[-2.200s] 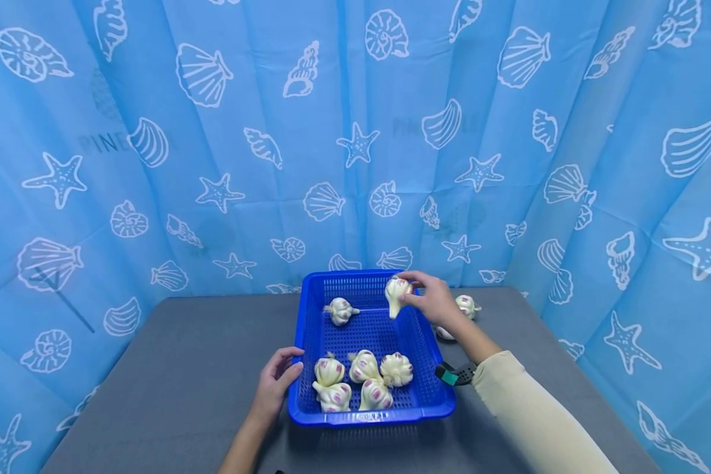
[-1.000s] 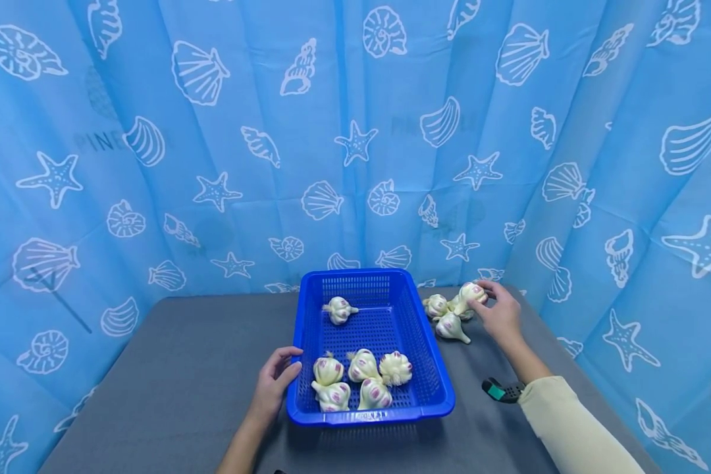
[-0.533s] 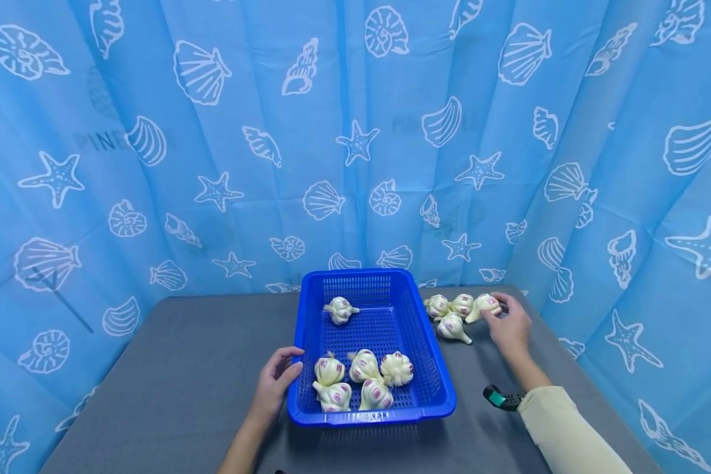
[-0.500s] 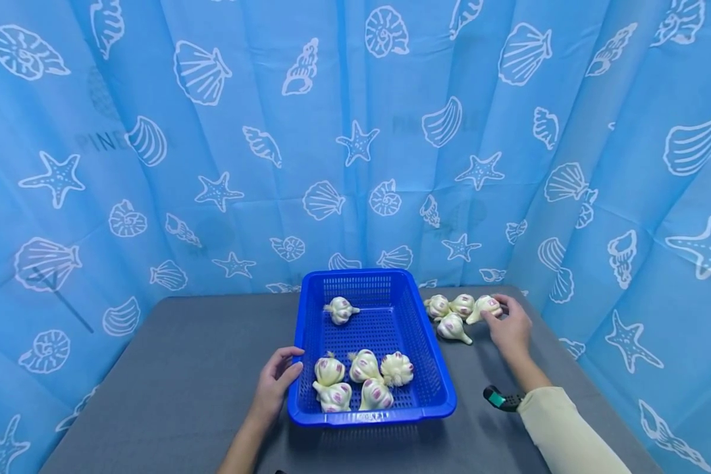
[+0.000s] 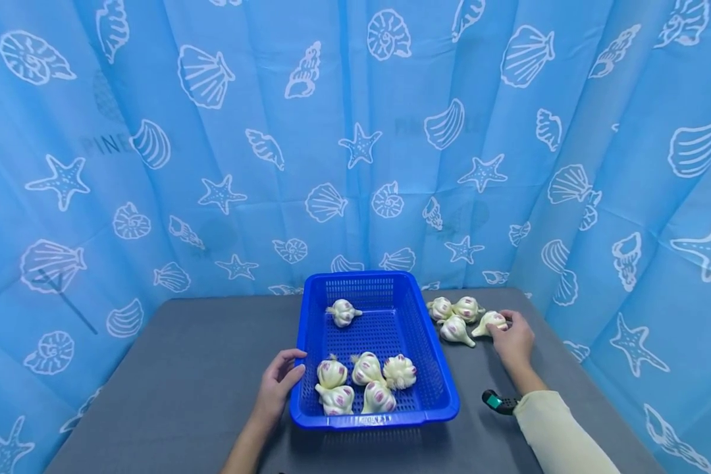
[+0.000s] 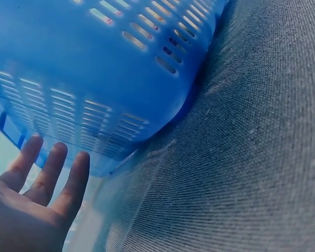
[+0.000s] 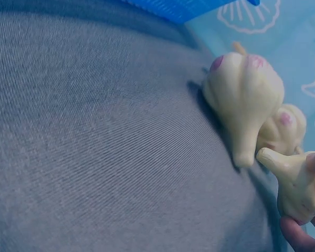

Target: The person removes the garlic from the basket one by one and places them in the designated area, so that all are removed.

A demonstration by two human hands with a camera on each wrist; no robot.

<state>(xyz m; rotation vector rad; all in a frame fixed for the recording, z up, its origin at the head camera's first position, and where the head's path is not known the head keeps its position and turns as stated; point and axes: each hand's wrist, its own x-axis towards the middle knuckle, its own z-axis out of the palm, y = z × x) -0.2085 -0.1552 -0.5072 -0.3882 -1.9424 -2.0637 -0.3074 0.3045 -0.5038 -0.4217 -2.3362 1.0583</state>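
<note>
My right hand (image 5: 514, 339) pinches a white garlic bulb (image 5: 489, 324) with purple patches, low over the table right of the basket. In the right wrist view, fingertips (image 7: 299, 237) and thumb lie on either side of that garlic bulb (image 7: 296, 184). Just left of it, three more garlic bulbs (image 5: 454, 329) sit grouped beside the basket wall. The blue plastic basket (image 5: 372, 421) holds several garlic bulbs near its front and a single one (image 5: 343, 313) at the back left. My left hand (image 5: 275, 385) touches the basket's left rim; its fingers (image 6: 73, 184) look spread and fairly straight along the outer wall.
A grey cloth-covered table (image 5: 213, 368) carries everything. Blue curtains (image 5: 355, 164) with white shell prints stand right behind and along both sides. A black band with a green patch (image 5: 494, 399) is on the right wrist, below a pale sleeve (image 5: 559, 428).
My right hand has carried a garlic bulb from above the basket out to the table on the right, then a little nearer. My left hand stays at the basket's left rim.
</note>
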